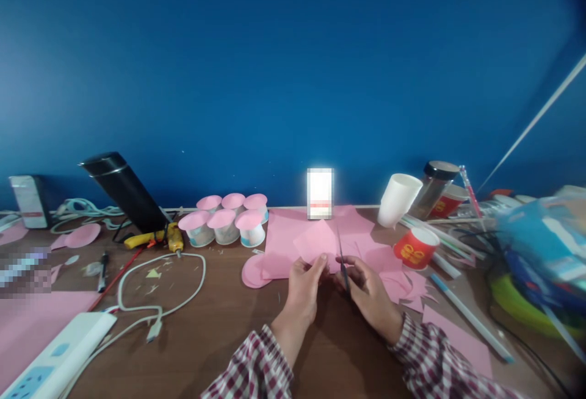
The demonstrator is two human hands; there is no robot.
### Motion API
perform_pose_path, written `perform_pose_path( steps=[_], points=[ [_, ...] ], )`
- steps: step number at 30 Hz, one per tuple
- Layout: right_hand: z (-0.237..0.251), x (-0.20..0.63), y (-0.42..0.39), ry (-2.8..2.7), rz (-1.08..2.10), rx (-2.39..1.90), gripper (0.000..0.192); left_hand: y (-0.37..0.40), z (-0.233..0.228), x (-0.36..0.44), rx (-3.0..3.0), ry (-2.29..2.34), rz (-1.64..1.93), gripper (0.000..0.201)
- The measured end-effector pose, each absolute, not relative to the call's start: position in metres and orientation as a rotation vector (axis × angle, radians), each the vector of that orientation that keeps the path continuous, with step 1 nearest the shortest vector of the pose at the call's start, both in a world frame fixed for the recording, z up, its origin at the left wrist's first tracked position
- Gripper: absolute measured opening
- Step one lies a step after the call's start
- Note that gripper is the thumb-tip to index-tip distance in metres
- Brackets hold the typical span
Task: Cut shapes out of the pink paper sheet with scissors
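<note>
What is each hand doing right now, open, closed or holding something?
Left hand: closed, holding pink paper.
Right hand: closed, holding dark scissors.

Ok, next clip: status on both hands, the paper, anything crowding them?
Left hand pinching pink paper. Right hand holding dark scissors close by. Pink offcuts beside right hand, possibly crowding that side.

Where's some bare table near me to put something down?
The roomiest bare patch of brown wooden table lies between the looped white cable and your checked left sleeve; a smaller one, between that and the checked right sleeve. Right of your right hand it's crowded: pink paper scraps, red paper cup.
</note>
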State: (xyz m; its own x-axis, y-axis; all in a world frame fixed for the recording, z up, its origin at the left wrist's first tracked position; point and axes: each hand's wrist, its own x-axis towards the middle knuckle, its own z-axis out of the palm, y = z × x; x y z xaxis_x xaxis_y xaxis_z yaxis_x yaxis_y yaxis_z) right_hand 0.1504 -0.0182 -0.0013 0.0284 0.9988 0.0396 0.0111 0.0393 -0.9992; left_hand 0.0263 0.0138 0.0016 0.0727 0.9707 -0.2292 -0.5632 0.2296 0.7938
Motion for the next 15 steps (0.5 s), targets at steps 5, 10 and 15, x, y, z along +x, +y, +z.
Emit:
perform_pose_path(
  steps=[5, 10, 15],
  points=[
    [-0.0007, 0.1502, -0.0183, -1.213, 1.156, -1.198, 0.044, 0.0151, -0.0001, 0.0272, 0.578, 0.870, 1.269, 0.035],
    [-0.0009, 0.1506, -0.0186, -1.222, 1.160, -1.185, 0.042, 0.0155, -0.0033, 0.0278, 0.598, 0.875, 1.280, 0.032],
    [-0.0025, 0.1509, -0.0182, -1.226, 1.156, -1.181, 0.042, 0.0148, -0.0045, 0.0274, 0.598, 0.866, 1.278, 0.032]
  ],
)
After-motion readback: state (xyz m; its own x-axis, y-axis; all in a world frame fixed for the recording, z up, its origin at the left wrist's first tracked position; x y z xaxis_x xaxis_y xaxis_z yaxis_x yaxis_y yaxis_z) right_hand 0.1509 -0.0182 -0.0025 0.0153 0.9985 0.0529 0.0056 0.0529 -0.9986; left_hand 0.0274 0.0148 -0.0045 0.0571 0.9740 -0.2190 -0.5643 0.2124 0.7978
